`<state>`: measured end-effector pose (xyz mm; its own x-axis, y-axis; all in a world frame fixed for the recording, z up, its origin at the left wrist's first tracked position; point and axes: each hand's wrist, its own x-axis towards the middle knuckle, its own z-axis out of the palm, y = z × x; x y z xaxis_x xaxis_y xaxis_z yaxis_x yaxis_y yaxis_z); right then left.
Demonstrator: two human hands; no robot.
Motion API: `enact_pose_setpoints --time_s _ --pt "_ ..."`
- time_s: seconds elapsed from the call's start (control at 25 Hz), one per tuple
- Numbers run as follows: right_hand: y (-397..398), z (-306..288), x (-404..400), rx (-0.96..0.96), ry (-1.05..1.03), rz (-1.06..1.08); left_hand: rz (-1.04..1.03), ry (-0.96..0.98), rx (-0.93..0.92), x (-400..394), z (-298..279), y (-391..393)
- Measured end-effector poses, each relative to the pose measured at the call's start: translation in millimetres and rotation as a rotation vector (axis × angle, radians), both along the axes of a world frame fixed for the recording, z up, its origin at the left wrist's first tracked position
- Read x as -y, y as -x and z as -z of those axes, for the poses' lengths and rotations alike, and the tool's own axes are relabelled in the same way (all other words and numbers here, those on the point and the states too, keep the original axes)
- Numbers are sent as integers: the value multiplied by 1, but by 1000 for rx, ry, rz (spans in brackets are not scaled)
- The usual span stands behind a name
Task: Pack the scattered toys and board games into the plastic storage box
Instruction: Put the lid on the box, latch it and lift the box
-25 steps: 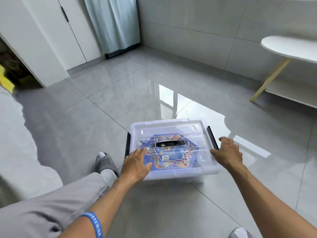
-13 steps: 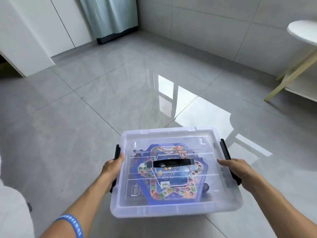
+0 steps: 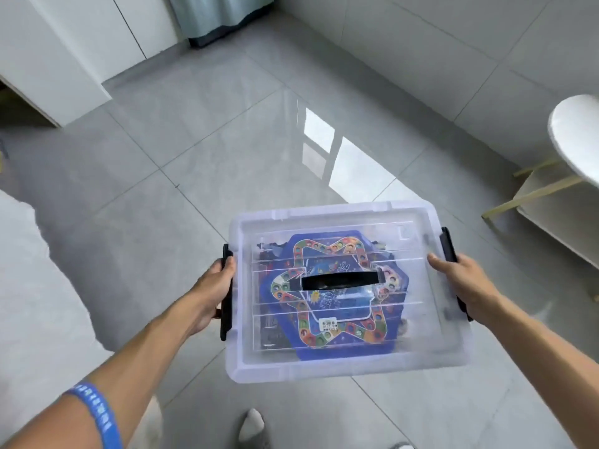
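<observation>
Glossy grey floor tiles (image 3: 201,163) fill the head view, a white table (image 3: 580,137) at the right edge. Above them the lidded plastic storage box (image 3: 343,364) is held off the floor, a blue board game (image 3: 337,319) visible through its clear lid. The left hand (image 3: 212,293) wraps the left black latch (image 3: 226,306); the right hand (image 3: 462,283) grips the opposite side. Carrying well probably means keeping the box level, both grips even, and watching the table leg nearby.
</observation>
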<state>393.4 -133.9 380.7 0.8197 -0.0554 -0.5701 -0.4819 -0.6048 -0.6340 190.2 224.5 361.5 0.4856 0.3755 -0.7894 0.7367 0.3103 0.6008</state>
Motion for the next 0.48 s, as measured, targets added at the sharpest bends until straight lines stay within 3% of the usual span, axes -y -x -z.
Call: enact_pose_setpoints --time_s 0.08,0.2,0.32,0.48 --pt "-15 -77 -18 40 23 -19 78 41 17 -23 -77 -15" --pt "-53 -148 -51 70 20 -12 1 -34 72 -53 -151 -49" --pt "-109 -165 -82 91 16 -14 18 -97 40 -87 -188 -108" --pt "-209 -156 -138 25 -20 -43 -84 -166 -53 -135 -181 -211"
